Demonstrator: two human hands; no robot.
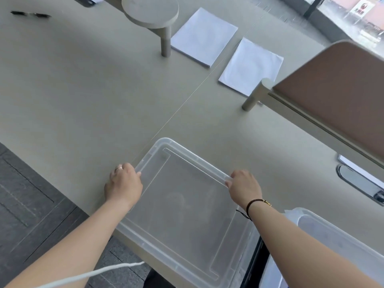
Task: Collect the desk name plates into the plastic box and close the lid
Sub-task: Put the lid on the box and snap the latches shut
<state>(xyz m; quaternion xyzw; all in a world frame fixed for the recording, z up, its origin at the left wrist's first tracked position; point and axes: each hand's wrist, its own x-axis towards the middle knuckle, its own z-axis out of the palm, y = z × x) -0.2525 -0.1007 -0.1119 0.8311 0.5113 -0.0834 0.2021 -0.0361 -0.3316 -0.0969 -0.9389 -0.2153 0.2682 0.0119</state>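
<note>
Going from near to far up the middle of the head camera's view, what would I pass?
Clear lid held at its sides by the left hand and right hand → bare table → two paper stacks → round stand.

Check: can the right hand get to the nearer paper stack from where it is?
Probably yes. The right hand grips the lid edge, and bare table lies between it and the paper stack; it must release first.

2 paper stacks (pixel 204 37), 1 lid (pixel 187 204), 1 box (pixel 340 242)
</note>
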